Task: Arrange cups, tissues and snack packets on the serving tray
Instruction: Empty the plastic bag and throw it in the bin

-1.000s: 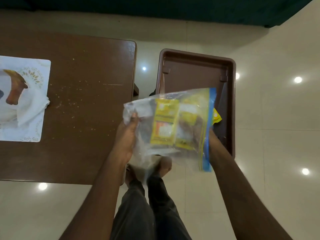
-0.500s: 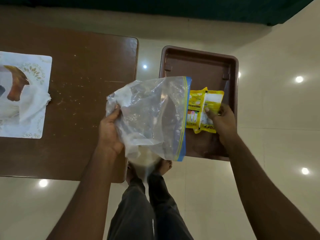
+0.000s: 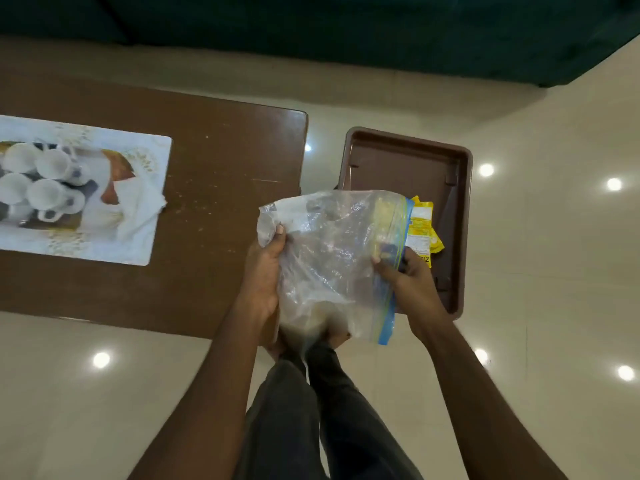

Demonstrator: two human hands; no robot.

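Glossy cream floor, brown table [image 3: 221,202] at left. A crinkled clear zip bag [image 3: 332,258] is held stretched between both grips, the left hand [image 3: 265,268] pinching its closed end and the right hand [image 3: 405,275] clamped on the blue zip edge. Just beyond the right grip, yellow foil snack packets [image 3: 420,226] lie long-axis away in the brown moulded tray [image 3: 460,237]; white cups [image 3: 45,181] and tissues [image 3: 135,213] are seen well apart, on the table's printed tray [image 3: 152,188].

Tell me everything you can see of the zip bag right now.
The zip bag is clear, crinkled plastic with a blue zip strip down its right edge. It looks nearly empty and hangs slack in the air. The left hand grips its left side, the right hand its zip edge. Yellow packets lie behind it in the brown tray.
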